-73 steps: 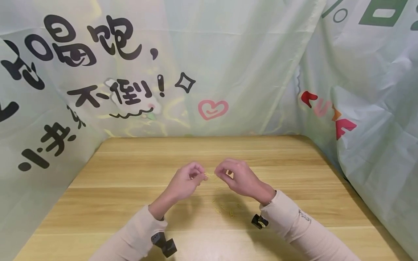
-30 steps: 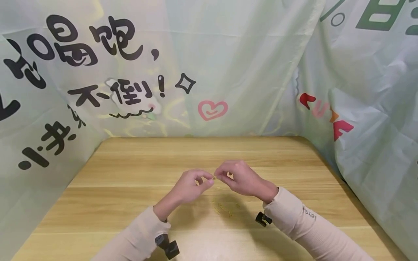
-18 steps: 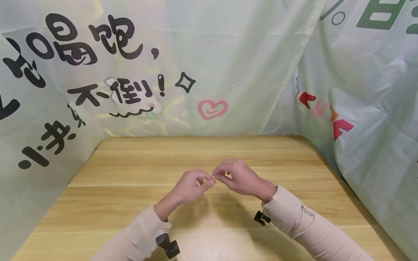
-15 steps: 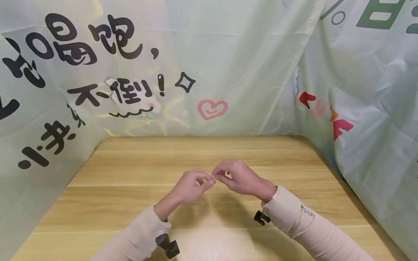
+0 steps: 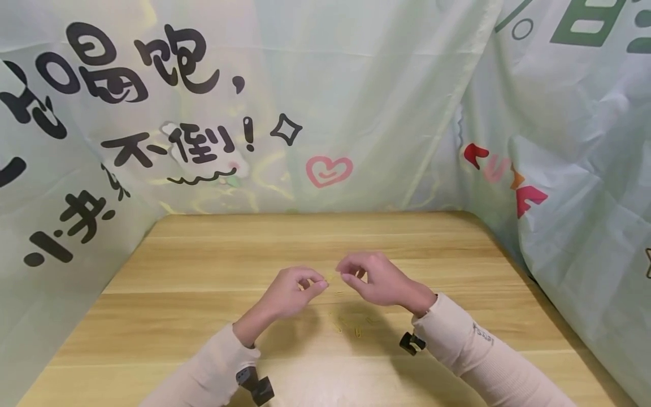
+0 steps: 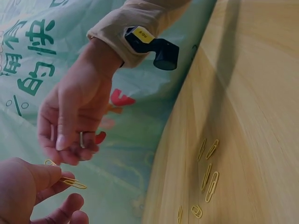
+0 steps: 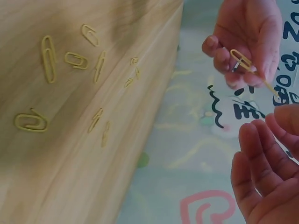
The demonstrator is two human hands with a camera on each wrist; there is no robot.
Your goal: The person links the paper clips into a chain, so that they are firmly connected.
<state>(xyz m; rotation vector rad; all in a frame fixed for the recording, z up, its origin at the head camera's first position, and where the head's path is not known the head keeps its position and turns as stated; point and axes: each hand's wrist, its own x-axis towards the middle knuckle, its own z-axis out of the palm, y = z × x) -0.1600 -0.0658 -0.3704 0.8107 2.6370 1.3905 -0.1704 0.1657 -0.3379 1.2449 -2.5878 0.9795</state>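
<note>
Between thumb and index finger, my left hand [image 5: 292,291] pinches yellow paper clips [image 6: 74,184] above the table. One clip's loop [image 7: 240,59] sticks out on one side of the pinch, and a thin clip end [image 7: 271,87] points out on the other, towards my right hand [image 5: 381,281]. Whether these clips are linked is hard to tell. Facing the clip end, my right hand has bent fingers, with thumb and index tip slightly apart; nothing shows between them. Below both hands, several loose yellow paper clips [image 7: 48,59] lie scattered on the wooden table [image 5: 203,316].
Printed fabric sheets [image 5: 386,113] hang behind the table and along both sides. Each sleeve cuff carries a small black wrist camera [image 5: 255,385]. The hands' shadows fall across the tabletop near the loose clips.
The hands first came together, the left moving right, with their fingertips meeting at the clips. Now they have drawn a little apart, and the right fingertips have come away from the clip end.
</note>
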